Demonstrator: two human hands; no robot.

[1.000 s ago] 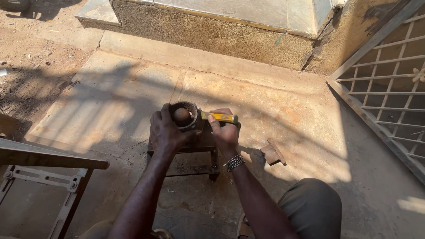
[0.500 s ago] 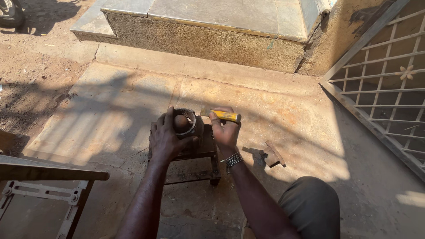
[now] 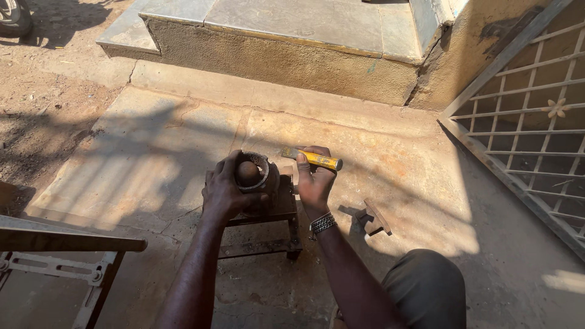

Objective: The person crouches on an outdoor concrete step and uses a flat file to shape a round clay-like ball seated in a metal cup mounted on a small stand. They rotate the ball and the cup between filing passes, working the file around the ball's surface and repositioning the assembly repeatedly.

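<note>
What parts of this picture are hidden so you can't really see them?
Head view:
- Far side of the round metal part: covered by the left hand.
- Middle of the yellow-handled tool: wrapped by the right hand.
- Top of the small metal stand: mostly in shadow.
- Tyre: cut off by the picture's edge.

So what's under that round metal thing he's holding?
A small dark metal stand on the concrete ground. The round metal part rests on its top, gripped by the left hand. The hand and the part cover most of the top, so exactly how it sits is hidden.
</note>
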